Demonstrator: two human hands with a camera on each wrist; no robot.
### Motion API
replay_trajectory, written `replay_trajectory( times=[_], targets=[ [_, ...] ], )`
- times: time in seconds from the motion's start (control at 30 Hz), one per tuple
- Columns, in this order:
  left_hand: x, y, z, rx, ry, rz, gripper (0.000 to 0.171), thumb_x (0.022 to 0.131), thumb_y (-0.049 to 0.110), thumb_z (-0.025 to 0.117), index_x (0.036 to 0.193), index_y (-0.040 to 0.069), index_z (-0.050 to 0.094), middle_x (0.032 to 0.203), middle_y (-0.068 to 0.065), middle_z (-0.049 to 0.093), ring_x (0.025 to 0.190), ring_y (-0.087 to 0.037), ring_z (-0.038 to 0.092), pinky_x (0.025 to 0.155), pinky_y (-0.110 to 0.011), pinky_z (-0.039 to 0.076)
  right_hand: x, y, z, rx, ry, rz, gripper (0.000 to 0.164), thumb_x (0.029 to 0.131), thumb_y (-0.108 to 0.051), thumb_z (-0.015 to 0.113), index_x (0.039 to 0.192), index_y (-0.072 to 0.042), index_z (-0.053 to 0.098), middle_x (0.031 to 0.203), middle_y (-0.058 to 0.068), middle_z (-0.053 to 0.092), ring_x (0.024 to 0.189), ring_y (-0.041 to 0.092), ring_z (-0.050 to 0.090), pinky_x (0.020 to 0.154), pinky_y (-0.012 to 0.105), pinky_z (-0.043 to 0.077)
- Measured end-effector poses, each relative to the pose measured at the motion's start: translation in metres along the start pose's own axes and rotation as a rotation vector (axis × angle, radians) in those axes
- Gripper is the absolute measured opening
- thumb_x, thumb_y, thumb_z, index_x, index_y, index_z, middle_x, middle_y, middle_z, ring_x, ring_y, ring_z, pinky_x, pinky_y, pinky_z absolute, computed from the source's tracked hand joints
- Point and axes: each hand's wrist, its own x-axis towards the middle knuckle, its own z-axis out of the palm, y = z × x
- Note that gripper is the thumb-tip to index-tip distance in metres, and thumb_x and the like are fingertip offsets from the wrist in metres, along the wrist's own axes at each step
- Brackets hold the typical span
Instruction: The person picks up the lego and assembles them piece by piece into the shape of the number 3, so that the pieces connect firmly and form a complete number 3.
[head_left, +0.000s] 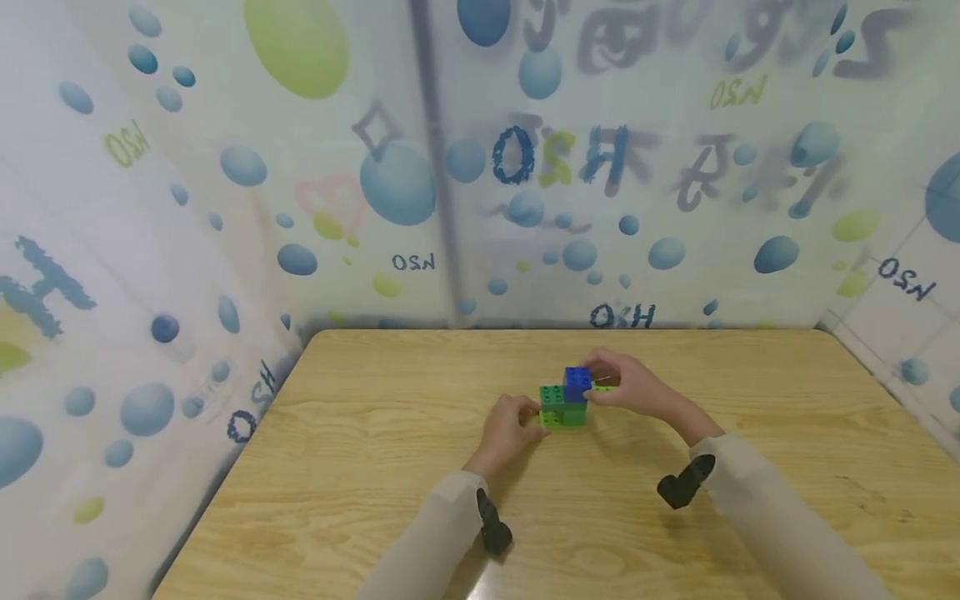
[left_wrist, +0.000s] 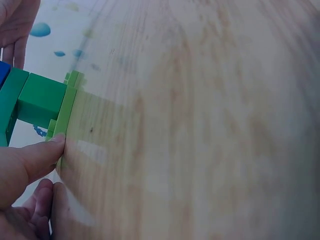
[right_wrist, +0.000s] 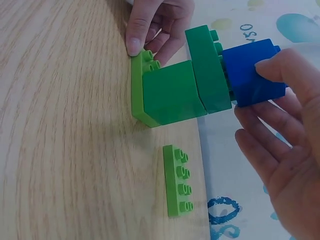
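A stack of building bricks stands on the wooden table. Its base is a thin light green brick (right_wrist: 137, 90), topped by a green block (right_wrist: 172, 95) and then a longer green brick (right_wrist: 206, 75). The blue brick (head_left: 577, 383) forms the top, at the right end of the longer one. My left hand (head_left: 508, 432) pinches the left end of the base, its thumb on the edge in the left wrist view. My right hand (head_left: 633, 385) holds the blue brick between thumb and fingers. Whether the blue brick is fully pressed down, I cannot tell.
Another thin light green brick (right_wrist: 171, 182) lies loose on the table, right of the stack and partly behind my right hand in the head view. The wooden table (head_left: 375, 400) meets a patterned wall (head_left: 337, 283) at its back edge.
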Motion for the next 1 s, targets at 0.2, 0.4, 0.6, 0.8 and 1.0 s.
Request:
replay_trajectory(
  times=[0.2,0.4,0.6,0.8,1.0],
  targets=[
    [-0.0005,0.0022,0.0007,-0.004,-0.008,-0.016,0.029,0.075,0.012,0.075,0.101,0.003,0.065,0.090,-0.005,0.049,0.080,-0.015,0.043,0.071,-0.032,0.039,-0.0020,-0.0028,0.0002,-0.015,0.012,0.034,0.043,0.085,-0.015,0.066,0.122,0.001,0.052,0.111,0.014,0.060,0.103,0.029,0.057,0.088,0.044,0.043],
    [-0.0002,0.0020,0.0004,0.005,-0.010,-0.024,0.030,0.075,0.012,0.075,0.102,0.003,0.065,0.089,-0.004,0.048,0.080,-0.015,0.043,0.072,-0.032,0.040,-0.0030,-0.0068,0.0023,-0.037,0.031,0.031,0.040,0.083,-0.014,0.068,0.118,0.001,0.055,0.105,0.013,0.062,0.099,0.028,0.060,0.086,0.044,0.045],
    [-0.0008,0.0009,-0.0011,0.004,-0.005,-0.028,0.030,0.075,0.013,0.076,0.102,0.003,0.065,0.090,-0.003,0.048,0.080,-0.015,0.043,0.072,-0.031,0.040,0.0031,-0.0085,0.0028,-0.121,0.017,0.015,0.041,0.082,-0.016,0.066,0.118,0.002,0.056,0.104,0.013,0.063,0.095,0.028,0.062,0.082,0.042,0.047],
    [-0.0017,0.0009,-0.0007,-0.004,-0.011,-0.026,0.029,0.075,0.012,0.076,0.101,0.004,0.065,0.089,-0.004,0.049,0.079,-0.014,0.042,0.070,-0.030,0.038,0.0026,-0.0074,0.0017,-0.115,0.000,0.010,0.045,0.083,-0.014,0.065,0.123,0.005,0.053,0.109,0.019,0.062,0.094,0.029,0.062,0.080,0.042,0.048],
    [-0.0014,0.0020,-0.0021,0.006,-0.008,-0.021,0.030,0.075,0.013,0.076,0.102,0.004,0.065,0.088,-0.003,0.049,0.079,-0.014,0.042,0.070,-0.029,0.038,-0.0007,-0.0057,0.0006,-0.069,0.000,0.005,0.048,0.084,-0.016,0.066,0.125,0.005,0.051,0.111,0.018,0.062,0.099,0.028,0.061,0.083,0.039,0.047]
  ],
)
